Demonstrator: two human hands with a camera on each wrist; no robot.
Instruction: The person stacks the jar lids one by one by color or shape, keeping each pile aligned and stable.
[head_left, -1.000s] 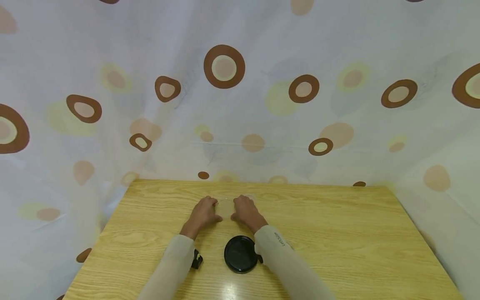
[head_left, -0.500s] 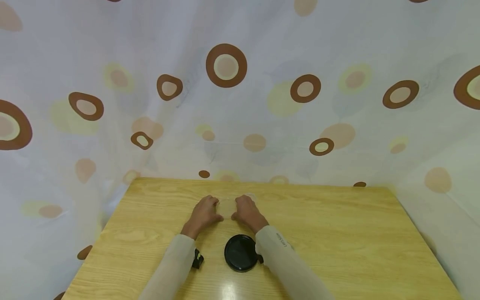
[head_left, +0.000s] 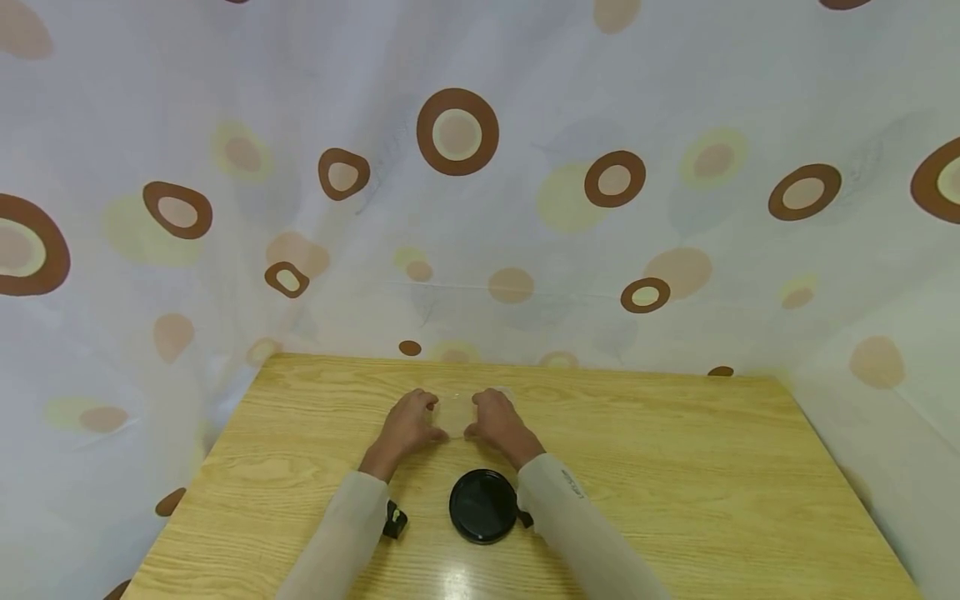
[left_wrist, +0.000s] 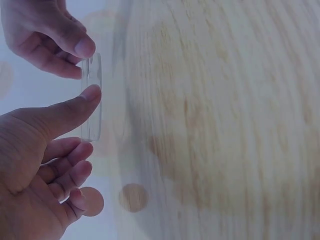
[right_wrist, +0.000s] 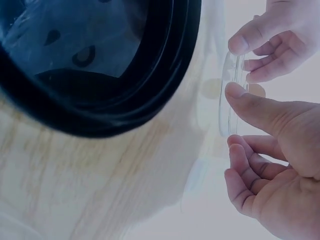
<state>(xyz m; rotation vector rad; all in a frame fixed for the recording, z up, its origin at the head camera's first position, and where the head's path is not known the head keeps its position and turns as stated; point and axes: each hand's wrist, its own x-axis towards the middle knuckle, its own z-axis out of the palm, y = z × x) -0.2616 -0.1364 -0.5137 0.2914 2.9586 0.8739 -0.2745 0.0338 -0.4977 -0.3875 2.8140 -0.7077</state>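
Both hands hold a clear, shallow petri dish (head_left: 454,416) between them, over the far half of the table. My left hand (head_left: 408,423) pinches its left side, and my right hand (head_left: 500,422) pinches the right side. In the left wrist view the dish (left_wrist: 92,107) stands edge-on, with the left thumb on one face and fingertips at its lower edge. From the right wrist the dish (right_wrist: 231,107) also appears as a thin double-rimmed disc, the right thumb against it. Part of another clear item (head_left: 506,392) shows behind the right hand, mostly hidden.
A glossy black round dish (head_left: 483,506) lies on the wooden table (head_left: 675,467), close to the right sleeve (head_left: 558,492). A small black object (head_left: 394,520) sits beside the left sleeve (head_left: 352,517). A patterned curtain (head_left: 510,208) stands behind the table.
The petri dish shows slightly more of its face between the hands than a second ago. The right forearm has shifted slightly right; both hands keep their hold.
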